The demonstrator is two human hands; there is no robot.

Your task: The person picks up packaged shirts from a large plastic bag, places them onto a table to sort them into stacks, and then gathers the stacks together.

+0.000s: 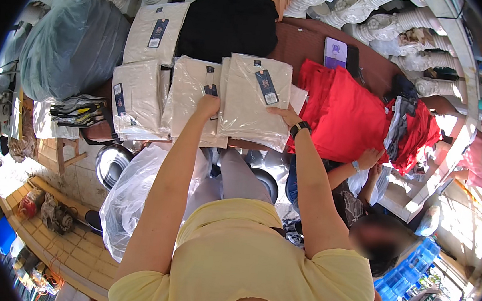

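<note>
Folded beige garments in clear plastic bags, with dark hanging tags, lie in several stacks on the table in front of me. My right hand [285, 115] grips the right edge of the top bagged garment [245, 105] on the right stack, thumb and fingers at its border. On the middle stack, my left hand [208, 106] is closed with curled fingers at another bagged garment [190, 91], beside its dark tag. A further bagged stack [137, 92] lies to the left, with one more bagged garment [157, 31] behind it. Both forearms reach forward, and a black watch [300, 127] circles my right wrist.
Folded red garments [341, 116] lie to the right, where another person's hand [370, 159] touches them. Black cloth [232, 26] and a purple-and-white box [335, 53] sit at the back. A bulky plastic-wrapped bundle [72, 44] stands left; loose clear plastic [140, 193] hangs below the table.
</note>
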